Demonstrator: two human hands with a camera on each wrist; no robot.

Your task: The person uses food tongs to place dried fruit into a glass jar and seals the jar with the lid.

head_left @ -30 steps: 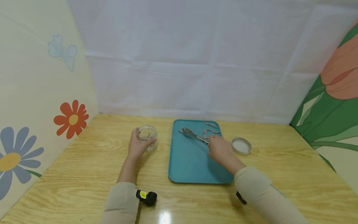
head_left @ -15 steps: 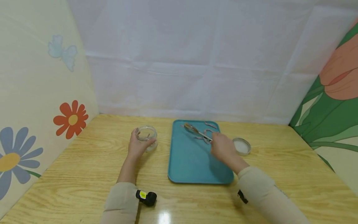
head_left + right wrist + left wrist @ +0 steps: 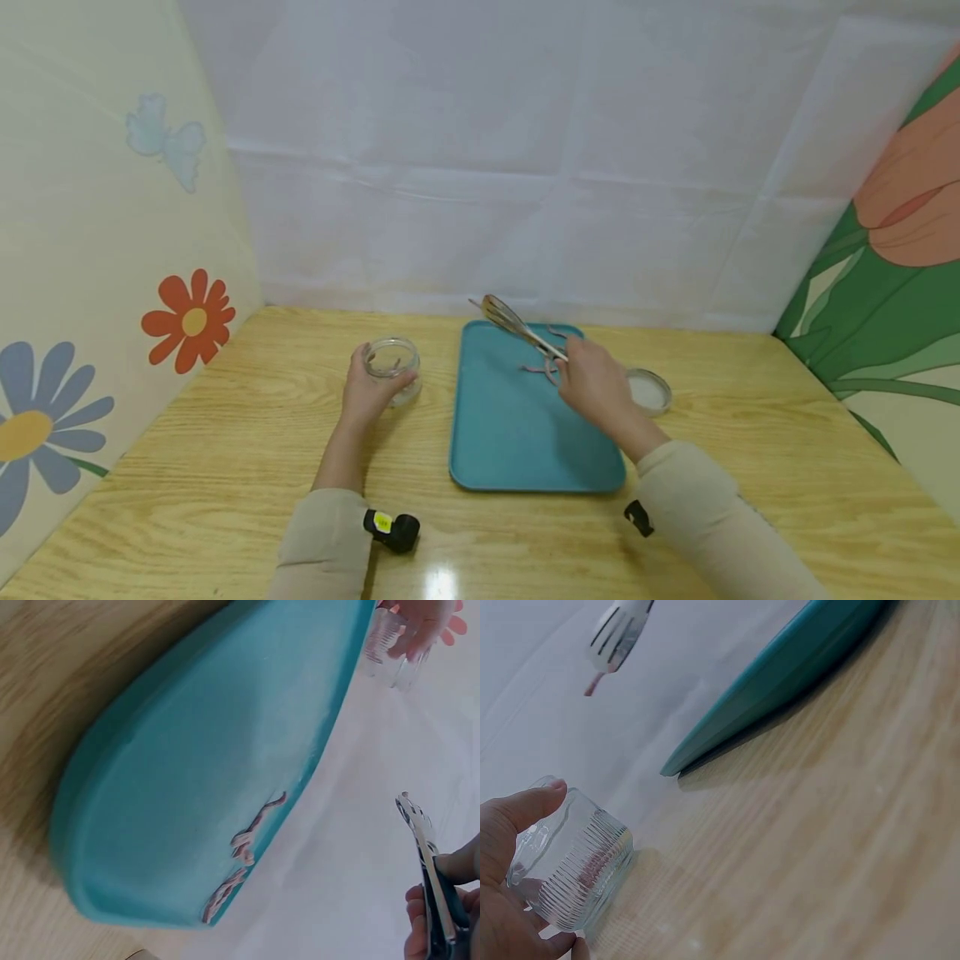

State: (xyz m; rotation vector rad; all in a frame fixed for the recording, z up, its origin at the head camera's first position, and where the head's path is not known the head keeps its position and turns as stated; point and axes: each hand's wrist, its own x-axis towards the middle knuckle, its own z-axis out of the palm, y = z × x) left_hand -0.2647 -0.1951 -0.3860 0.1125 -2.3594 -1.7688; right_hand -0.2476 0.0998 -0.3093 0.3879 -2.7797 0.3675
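Note:
My left hand (image 3: 367,387) holds a clear ribbed glass jar (image 3: 577,862) upright on the table, left of the tray. Its mouth is uncovered, and something pinkish (image 3: 594,868) lies inside. In my right hand (image 3: 596,387) is a pair of metal tongs (image 3: 517,323), raised over the far part of the blue tray (image 3: 517,442). From the tongs' tips sticks out a thin pinkish, worm-like strip (image 3: 592,684). More such strips (image 3: 255,825) lie on the tray near its far right part, partly hidden by my right hand in the head view.
A round shallow lid or dish (image 3: 649,392) with a pale inside sits right of the tray. The wooden table (image 3: 225,467) ends at a white cloth backdrop (image 3: 420,208). Flower-painted panels (image 3: 90,250) stand at both sides.
The tongs have lifted off the tray, their tips rising up and slightly left with a strip between them. My left hand and the jar have stayed in place.

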